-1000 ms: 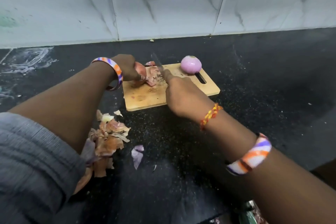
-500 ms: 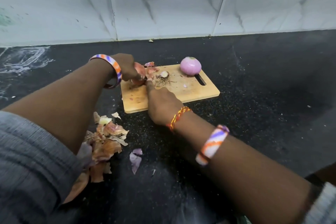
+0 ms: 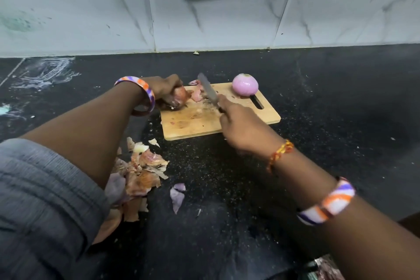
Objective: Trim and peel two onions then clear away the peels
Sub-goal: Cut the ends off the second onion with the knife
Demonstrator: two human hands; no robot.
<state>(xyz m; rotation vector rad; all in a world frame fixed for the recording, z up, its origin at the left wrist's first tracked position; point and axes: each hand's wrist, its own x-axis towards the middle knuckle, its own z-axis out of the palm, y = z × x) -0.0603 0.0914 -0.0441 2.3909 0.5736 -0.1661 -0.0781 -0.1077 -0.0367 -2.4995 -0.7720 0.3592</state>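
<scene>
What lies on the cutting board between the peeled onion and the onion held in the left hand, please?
In the head view, the knife blade and some loose peel scraps lie between the peeled onion and the held onion.

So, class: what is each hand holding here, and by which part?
The left hand grips the unpeeled onion around its body on the cutting board. The right hand grips the knife by its handle.

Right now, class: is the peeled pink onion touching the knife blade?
Apart. The head view shows bare cutting board between the peeled onion and knife blade.
</scene>
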